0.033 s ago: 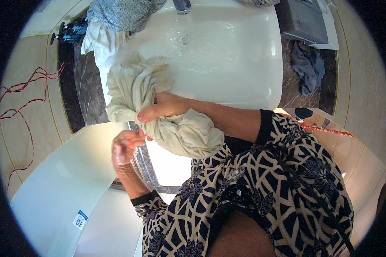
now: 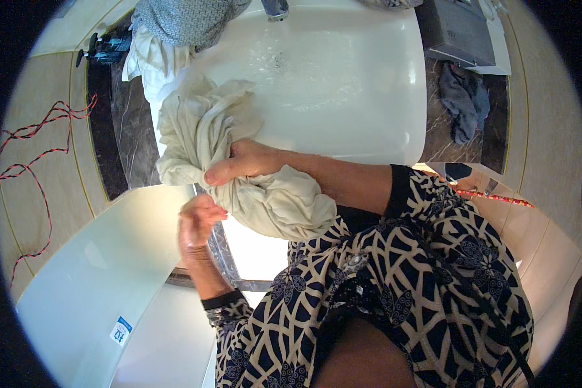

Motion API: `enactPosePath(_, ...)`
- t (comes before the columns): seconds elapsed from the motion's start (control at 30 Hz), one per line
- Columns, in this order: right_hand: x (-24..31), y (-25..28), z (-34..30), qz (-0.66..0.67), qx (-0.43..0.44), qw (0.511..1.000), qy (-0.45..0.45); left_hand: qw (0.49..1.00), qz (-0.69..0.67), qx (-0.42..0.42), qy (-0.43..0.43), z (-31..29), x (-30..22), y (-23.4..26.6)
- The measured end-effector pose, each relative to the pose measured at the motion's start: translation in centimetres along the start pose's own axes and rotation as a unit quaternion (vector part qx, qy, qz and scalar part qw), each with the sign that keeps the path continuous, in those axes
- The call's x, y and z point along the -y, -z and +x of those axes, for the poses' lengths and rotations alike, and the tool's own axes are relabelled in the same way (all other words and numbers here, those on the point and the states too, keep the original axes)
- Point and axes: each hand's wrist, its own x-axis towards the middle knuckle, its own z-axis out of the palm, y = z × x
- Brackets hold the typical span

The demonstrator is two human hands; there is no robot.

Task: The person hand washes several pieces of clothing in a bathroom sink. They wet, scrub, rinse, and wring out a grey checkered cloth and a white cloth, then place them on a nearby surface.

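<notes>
We see a cream cloth (image 2: 258, 202) bunched and twisted, running from the basin's left side down to the middle of the frame. The right hand (image 2: 249, 160), near the centre, is wrapped around its narrowed middle, thumb laid across the top and pressing the folds together; the lower bundle bulges out beneath the wrist. Just left of centre, we find the left hand (image 2: 199, 223) beside the cloth, its fingers loosely curled and blurred; we cannot tell whether they pinch or touch the fabric.

At the upper centre we see the white basin (image 2: 368, 123), with rippling water under the tap (image 2: 275, 9). In the upper left, a grey-blue textured cloth (image 2: 187, 22) lies over the rim beside a white cloth (image 2: 154, 61). In the upper right, we see a dark box (image 2: 456, 32) and, below it, a crumpled dark cloth (image 2: 462, 103) on the marbled counter (image 2: 132, 149). A red-and-black cord (image 2: 47, 153) trails at the left edge.
</notes>
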Motion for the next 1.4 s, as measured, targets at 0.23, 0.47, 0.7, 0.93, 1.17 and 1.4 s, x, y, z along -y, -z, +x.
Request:
enactPosePath(0.23,-1.7,-1.2,-0.6,0.168,0.138,0.971,-0.099,0.932,-0.232,-0.268,-0.071,3.7,5.1,-4.4)
enactPosePath(0.47,-2.5,0.3,-0.9,0.155,0.055,0.979,-0.118,0.941,-0.023,-0.290,-0.172,7.5,-0.2,-6.7)
enactPosePath(0.7,-2.0,1.6,0.5,-0.214,-0.074,0.972,-0.056,0.854,0.285,-0.355,-0.253,11.4,-2.8,-7.1)
enactPosePath(0.93,-2.3,3.8,1.6,-0.327,-0.096,0.939,-0.048,0.738,0.475,-0.361,-0.315,12.1,-2.8,-7.9)
enactPosePath(1.17,-3.6,4.2,2.7,-0.359,-0.066,0.930,-0.031,0.709,0.535,-0.343,-0.306,11.2,-3.0,-9.4)
enactPosePath(1.4,-3.2,3.7,2.5,-0.289,-0.026,0.957,0.018,0.761,0.589,-0.215,-0.166,10.2,-4.8,-8.6)
